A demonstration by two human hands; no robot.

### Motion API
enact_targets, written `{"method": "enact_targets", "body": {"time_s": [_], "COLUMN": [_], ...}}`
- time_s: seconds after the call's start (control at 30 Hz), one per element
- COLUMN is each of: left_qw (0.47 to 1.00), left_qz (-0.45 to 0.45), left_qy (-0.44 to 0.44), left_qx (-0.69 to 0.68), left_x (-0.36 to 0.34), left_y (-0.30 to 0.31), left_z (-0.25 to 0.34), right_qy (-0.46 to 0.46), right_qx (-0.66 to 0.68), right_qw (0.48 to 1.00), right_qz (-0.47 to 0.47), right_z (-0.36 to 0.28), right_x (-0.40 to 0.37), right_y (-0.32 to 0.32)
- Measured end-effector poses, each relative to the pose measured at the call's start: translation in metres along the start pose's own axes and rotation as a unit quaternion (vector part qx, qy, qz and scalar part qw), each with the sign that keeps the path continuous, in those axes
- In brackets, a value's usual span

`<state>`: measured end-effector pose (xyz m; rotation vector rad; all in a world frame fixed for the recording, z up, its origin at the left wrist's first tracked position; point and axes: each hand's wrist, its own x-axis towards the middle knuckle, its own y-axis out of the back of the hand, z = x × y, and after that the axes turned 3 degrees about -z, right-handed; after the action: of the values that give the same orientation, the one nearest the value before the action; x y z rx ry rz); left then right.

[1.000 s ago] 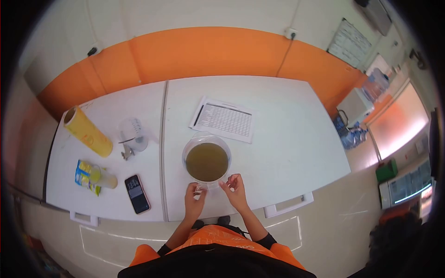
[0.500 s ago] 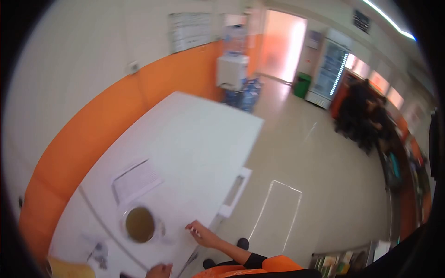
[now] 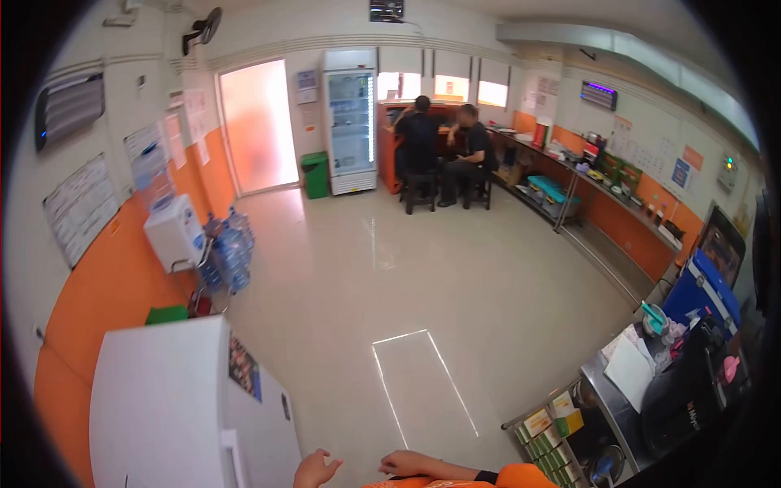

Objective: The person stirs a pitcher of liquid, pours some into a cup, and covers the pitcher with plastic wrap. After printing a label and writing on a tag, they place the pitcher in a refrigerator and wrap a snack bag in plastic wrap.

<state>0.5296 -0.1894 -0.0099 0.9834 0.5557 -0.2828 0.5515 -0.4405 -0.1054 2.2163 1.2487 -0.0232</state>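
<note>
At the bottom edge, my left hand (image 3: 317,469) is raised in front of my body, thumb and fingers apart, with nothing in it. Just to its right, my right hand (image 3: 409,463) hangs before my orange clothing, its fingers loosely bent and no object visible in them. The two hands do not touch. Nearest to my left hand stands a white fridge-like cabinet (image 3: 159,390) with a handle and a colourful picture on its side. Bare tiled floor (image 3: 325,301) lies beyond both hands.
A steel table (image 3: 606,386) with papers, a black bag and a blue cooler box (image 3: 706,294) stands at right. A water dispenser (image 3: 175,232) and large bottles (image 3: 232,252) line the left wall. Two people sit on stools near a glass-door fridge (image 3: 351,122).
My view has swung up and right, away from the white top with the paper and the cup of brownish liquid. Both hands have left that top and are now close together before my body.
</note>
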Motion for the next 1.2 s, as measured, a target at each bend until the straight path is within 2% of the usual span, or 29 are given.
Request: {"method": "enact_targets", "body": {"time_s": [0.07,0.13,0.27,0.33,0.4,0.43,0.47,0.53,0.57,0.63,0.67,0.7,0.73,0.77,0.83,0.93,1.03,1.1,1.13,1.17,1.2], "left_qw": [0.994,0.998,0.988,0.991,0.99,0.989,0.987,0.976,0.968,0.956,0.935,0.913,0.901,0.888,0.881,0.94,0.953,0.988,0.97,0.969,0.959], "left_qz": [0.088,0.024,-0.076,-0.047,-0.045,-0.057,-0.071,-0.055,-0.051,-0.041,-0.059,-0.074,-0.108,-0.138,-0.136,-0.021,0.091,0.0,-0.046,-0.087,-0.195], "left_qy": [-0.022,-0.056,-0.134,-0.125,-0.116,-0.109,-0.099,-0.183,-0.223,-0.282,-0.338,-0.39,-0.408,-0.424,-0.443,-0.281,-0.254,-0.141,-0.114,-0.035,0.043], "left_qx": [0.063,0.007,-0.021,0.028,0.068,0.086,0.105,0.107,0.105,0.067,0.086,0.1,0.104,0.109,0.099,0.191,0.134,0.066,0.208,0.227,0.2], "left_x": [0.057,0.089,0.163,0.222,0.293,0.326,0.356,0.428,0.459,0.518,0.551,0.587,0.622,0.657,0.731,0.813,0.902,0.941,0.989,1.006,1.001], "left_y": [-0.009,0.01,0.03,0.028,0.032,0.04,0.048,0.068,0.075,0.088,0.092,0.094,0.091,0.085,0.065,0.028,-0.016,-0.03,-0.059,-0.072,-0.068], "left_z": [0.026,0.072,0.144,0.16,0.19,0.21,0.23,0.293,0.326,0.412,0.453,0.495,0.538,0.576,0.638,0.722,0.751,0.746,0.716,0.698,0.699], "right_qy": [-0.043,-0.068,-0.078,-0.166,-0.31,-0.36,-0.408,-0.425,-0.464,-0.526,-0.565,-0.524,-0.56,-0.6,-0.642,-0.655,-0.653,-0.65,-0.645,-0.645,-0.649], "right_qx": [-0.042,-0.054,0.058,-0.015,-0.089,-0.082,-0.072,-0.005,0.005,0.126,0.15,0.201,0.237,0.251,0.269,0.271,0.253,0.233,0.219,0.201,0.168], "right_qw": [0.997,0.993,0.975,0.954,0.913,0.902,0.89,0.885,0.874,0.841,0.804,0.818,0.781,0.743,0.692,0.663,0.66,0.665,0.673,0.678,0.685], "right_qz": [0.049,0.081,0.201,0.25,0.252,0.224,0.193,0.191,0.144,0.007,0.112,0.124,0.146,0.156,0.19,0.24,0.273,0.284,0.289,0.289,0.285], "right_z": [0.039,0.093,0.198,0.257,0.306,0.33,0.355,0.445,0.462,0.509,0.496,0.491,0.492,0.487,0.499,0.552,0.615,0.657,0.681,0.707,0.741], "right_x": [-0.012,-0.011,-0.007,-0.011,-0.023,-0.031,-0.043,-0.064,-0.078,-0.117,-0.145,-0.172,-0.194,-0.203,-0.212,-0.213,-0.217,-0.228,-0.232,-0.238,-0.247], "right_y": [0.066,0.127,0.246,0.294,0.326,0.34,0.344,0.321,0.313,0.284,0.264,0.252,0.248,0.27,0.32,0.415,0.522,0.597,0.637,0.675,0.713]}}
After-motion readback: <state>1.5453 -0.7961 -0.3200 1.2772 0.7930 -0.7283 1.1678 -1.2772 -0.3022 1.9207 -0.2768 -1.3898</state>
